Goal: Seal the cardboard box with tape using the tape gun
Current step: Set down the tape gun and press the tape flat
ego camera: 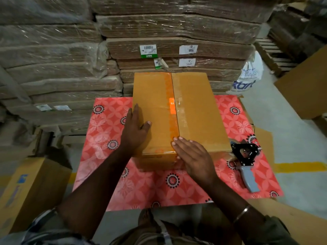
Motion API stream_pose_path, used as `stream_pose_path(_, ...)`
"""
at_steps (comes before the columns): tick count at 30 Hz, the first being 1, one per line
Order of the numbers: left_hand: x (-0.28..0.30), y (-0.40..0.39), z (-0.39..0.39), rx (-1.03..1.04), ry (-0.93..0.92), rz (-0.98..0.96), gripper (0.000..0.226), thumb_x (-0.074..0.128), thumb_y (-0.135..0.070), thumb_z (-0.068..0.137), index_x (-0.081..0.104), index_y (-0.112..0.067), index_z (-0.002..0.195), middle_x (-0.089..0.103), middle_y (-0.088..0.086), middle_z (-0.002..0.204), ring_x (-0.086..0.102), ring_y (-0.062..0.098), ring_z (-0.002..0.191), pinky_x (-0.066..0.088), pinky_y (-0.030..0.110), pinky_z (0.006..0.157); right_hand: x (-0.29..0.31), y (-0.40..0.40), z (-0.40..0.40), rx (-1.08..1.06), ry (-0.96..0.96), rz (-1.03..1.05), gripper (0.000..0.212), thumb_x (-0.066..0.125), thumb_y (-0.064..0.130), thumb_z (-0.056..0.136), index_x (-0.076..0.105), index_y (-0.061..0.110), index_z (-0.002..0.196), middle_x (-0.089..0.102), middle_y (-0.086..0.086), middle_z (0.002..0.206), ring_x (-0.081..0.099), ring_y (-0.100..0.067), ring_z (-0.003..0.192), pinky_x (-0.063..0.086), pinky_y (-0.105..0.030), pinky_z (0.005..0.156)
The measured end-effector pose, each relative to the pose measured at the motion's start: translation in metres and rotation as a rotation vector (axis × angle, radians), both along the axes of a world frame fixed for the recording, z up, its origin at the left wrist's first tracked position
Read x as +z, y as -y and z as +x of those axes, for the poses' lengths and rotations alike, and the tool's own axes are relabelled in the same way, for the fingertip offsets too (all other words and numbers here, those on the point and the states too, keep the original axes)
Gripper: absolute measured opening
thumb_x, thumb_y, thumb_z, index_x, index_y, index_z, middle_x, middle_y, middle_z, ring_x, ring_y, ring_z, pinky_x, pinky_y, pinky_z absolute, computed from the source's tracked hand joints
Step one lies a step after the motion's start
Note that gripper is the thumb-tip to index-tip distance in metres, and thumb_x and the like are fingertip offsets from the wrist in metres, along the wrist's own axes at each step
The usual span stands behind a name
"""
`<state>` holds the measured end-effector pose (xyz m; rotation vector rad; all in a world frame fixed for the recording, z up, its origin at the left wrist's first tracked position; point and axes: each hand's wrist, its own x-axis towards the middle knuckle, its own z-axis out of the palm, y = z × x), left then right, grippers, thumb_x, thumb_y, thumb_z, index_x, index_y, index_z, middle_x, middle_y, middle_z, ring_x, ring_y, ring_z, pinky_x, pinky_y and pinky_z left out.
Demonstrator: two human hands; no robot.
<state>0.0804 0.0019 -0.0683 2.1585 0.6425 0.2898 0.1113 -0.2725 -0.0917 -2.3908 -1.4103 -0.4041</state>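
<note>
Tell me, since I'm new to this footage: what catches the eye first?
The cardboard box stands mid-table on a red patterned cloth, tape along its top seam. Both hands press on it: left hand at its left edge, right hand at the near end. The tape gun lies right of it.

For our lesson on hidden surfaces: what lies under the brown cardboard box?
The brown cardboard box rests on a red flower-patterned sheet, which shows all around it. Whatever the sheet covers, and the box's underside, cannot be seen.
</note>
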Motion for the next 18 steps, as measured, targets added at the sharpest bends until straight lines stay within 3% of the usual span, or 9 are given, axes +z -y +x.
stream_pose_path(8,-0.003,-0.002,0.0,-0.001,0.011,-0.006,0.085,0.062,-0.04,0.098,0.009,-0.028,0.164,0.008,0.006,0.171,0.008,0.022,0.158,0.016,0.043,0.126,0.002,-0.011,-0.014,-0.17,0.013,-0.159,0.064,0.067,0.04,0.095,0.046,0.022,0.153,0.048,0.005,0.157,0.039,-0.015,0.148,0.034,-0.038,0.113)
stream_pose_path(13,-0.004,-0.001,0.0,-0.007,0.026,0.0,0.087,0.064,-0.038,0.098,0.009,-0.024,0.164,0.01,0.008,0.171,0.01,0.024,0.158,0.016,0.043,0.125,0.009,-0.015,-0.021,-0.222,-0.015,-0.239,0.077,0.07,0.045,0.088,0.038,0.025,0.156,0.045,0.006,0.158,0.038,-0.017,0.147,0.033,-0.039,0.11)
stream_pose_path(18,-0.002,-0.002,0.0,-0.011,0.026,-0.001,0.088,0.064,-0.038,0.097,0.009,-0.022,0.164,0.012,0.009,0.171,0.012,0.026,0.157,0.018,0.044,0.125,0.026,-0.009,-0.01,-0.142,-0.019,-0.192,0.057,0.059,0.043,0.099,0.048,0.024,0.15,0.048,0.003,0.156,0.042,-0.019,0.145,0.039,-0.04,0.109)
